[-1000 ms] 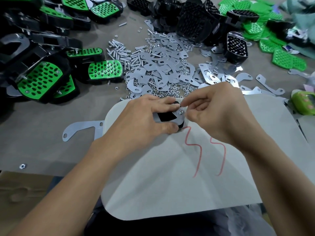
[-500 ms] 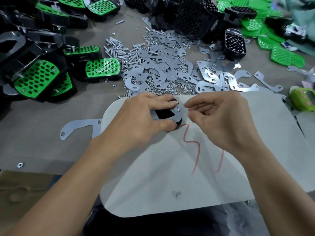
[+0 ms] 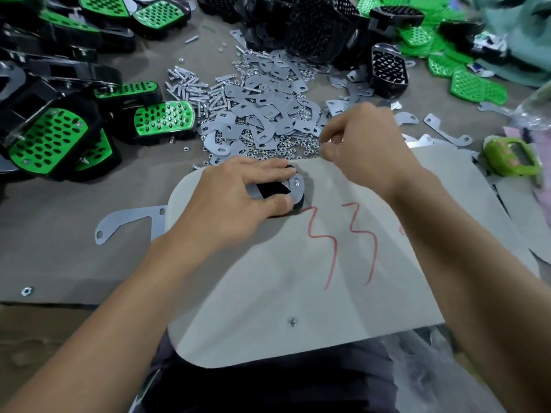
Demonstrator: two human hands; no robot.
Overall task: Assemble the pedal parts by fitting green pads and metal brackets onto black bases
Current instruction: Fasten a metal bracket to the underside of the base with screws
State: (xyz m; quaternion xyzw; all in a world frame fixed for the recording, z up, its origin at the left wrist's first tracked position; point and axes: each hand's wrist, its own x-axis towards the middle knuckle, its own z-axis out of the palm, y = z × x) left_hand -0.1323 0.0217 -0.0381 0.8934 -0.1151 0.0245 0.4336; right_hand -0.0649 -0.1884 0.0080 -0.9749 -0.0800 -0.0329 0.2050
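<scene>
The black base lies on the far left part of a grey board, held there by the left hand. The board has red marks drawn on it and rests on the table.

At the left side of the table is a heap of finished pedals, green tops in black frames. At the far side is a heap of bare black bases, and to the right of it are loose green pads.

Between these heaps and the board is spread a pile of flat brackets, with screws on its left and nuts along its near edge.

The left hand grips the base, fingers over the far side and thumb on the near side. The right hand hovers at the nuts, fingers curled, thumb and forefinger close together; I cannot tell whether they pinch something.

A metal bracket lies on the base, with a small shiny fastener in its hole. One single nut lies on the near part of the board.
</scene>
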